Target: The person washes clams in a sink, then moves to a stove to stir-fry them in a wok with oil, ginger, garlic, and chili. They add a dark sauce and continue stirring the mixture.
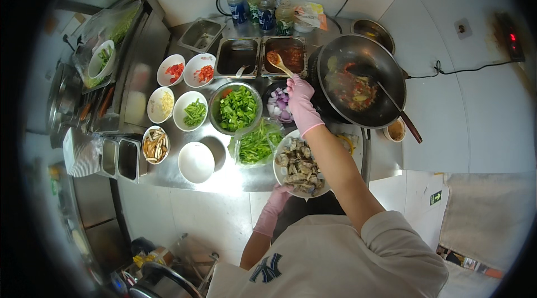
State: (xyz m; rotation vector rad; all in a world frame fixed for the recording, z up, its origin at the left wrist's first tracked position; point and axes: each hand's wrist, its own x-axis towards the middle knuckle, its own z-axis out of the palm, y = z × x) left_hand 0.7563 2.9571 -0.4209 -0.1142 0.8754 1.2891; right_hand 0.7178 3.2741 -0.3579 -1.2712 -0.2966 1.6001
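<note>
My right hand (300, 92), in a pink glove, grips the handle of a wooden spoon (275, 59). The spoon's bowl, coated in red sauce, is over the steel pan of red chilli sauce (293, 52). My left hand (282, 192), also gloved, holds the lower left rim of a white bowl of clams (300, 168), partly covered by my right forearm. To the right, a black wok (377, 54) contains chopped peppers and other pieces with a little steam; a ladle with a wooden handle (411, 126) rests in it. Chopped purple onion (279, 105) lies beside my right hand.
A steel bowl of cut green peppers (238, 109) and bagged green stalks (258, 142) stand left of the clams. Further left are an empty white bowl (196, 162) and several bowls of chopped ingredients. A pan of dark sauce (238, 56) and several bottles (267, 10) stand behind.
</note>
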